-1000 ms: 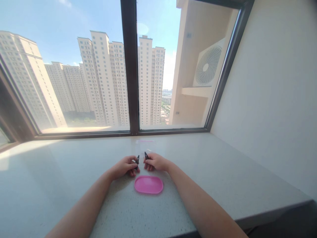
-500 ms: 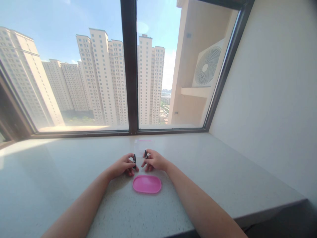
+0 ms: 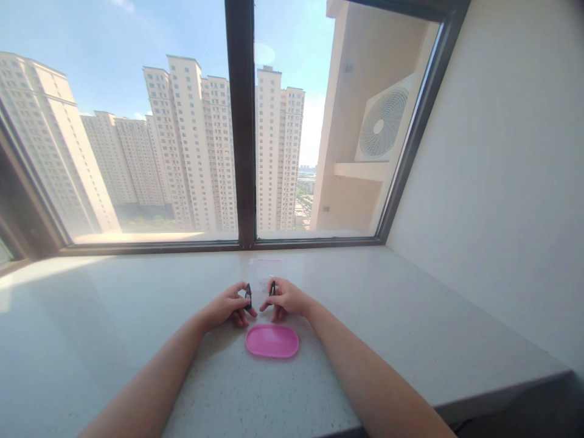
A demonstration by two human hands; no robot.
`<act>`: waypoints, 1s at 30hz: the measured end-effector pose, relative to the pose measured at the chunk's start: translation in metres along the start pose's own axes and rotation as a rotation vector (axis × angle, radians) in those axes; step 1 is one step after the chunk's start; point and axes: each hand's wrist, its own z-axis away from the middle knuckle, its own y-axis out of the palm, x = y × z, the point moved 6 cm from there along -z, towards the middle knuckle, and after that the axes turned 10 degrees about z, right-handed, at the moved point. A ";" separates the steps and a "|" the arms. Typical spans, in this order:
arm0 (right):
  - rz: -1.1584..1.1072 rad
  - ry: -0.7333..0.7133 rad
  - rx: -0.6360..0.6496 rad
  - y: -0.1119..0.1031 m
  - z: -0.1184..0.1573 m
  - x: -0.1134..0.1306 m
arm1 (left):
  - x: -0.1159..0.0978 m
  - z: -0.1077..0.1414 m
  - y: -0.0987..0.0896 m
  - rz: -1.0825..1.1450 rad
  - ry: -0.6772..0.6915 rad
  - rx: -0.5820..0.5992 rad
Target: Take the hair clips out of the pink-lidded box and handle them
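Between the thumb and fingers of my left hand point(image 3: 232, 305) is a black snap hair clip point(image 3: 248, 296), held upright. My right hand point(image 3: 286, 299) pinches a second black hair clip point(image 3: 272, 289), slightly tilted. The two hands face each other with a small gap between them, just above the counter. A pink oval tray point(image 3: 272, 341) with a raised rim lies right below them, with nothing in it. Behind the hands lies a clear plastic zip bag point(image 3: 267, 266) with a pink strip along its top; my right hand partly hides it.
The pale speckled counter point(image 3: 137, 316) runs back to a window with a dark frame point(image 3: 246, 182). A white wall point(image 3: 493, 182) rises on the right. The counter's front edge point(image 3: 502, 389) shows at the lower right.
The clip in my right hand has turned, its top now leaning right, and the right fingers have shifted slightly. My left hand keeps its clip almost still. The whole view has shifted a little.
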 end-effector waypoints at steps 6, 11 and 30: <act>0.039 0.025 0.017 0.000 0.001 -0.002 | -0.001 0.001 0.001 -0.013 0.006 0.005; 0.057 0.021 0.012 -0.002 0.000 -0.003 | 0.001 0.001 0.000 -0.014 0.008 0.009; 0.065 0.067 -0.008 -0.002 0.001 0.000 | -0.002 0.003 0.002 -0.005 -0.007 0.007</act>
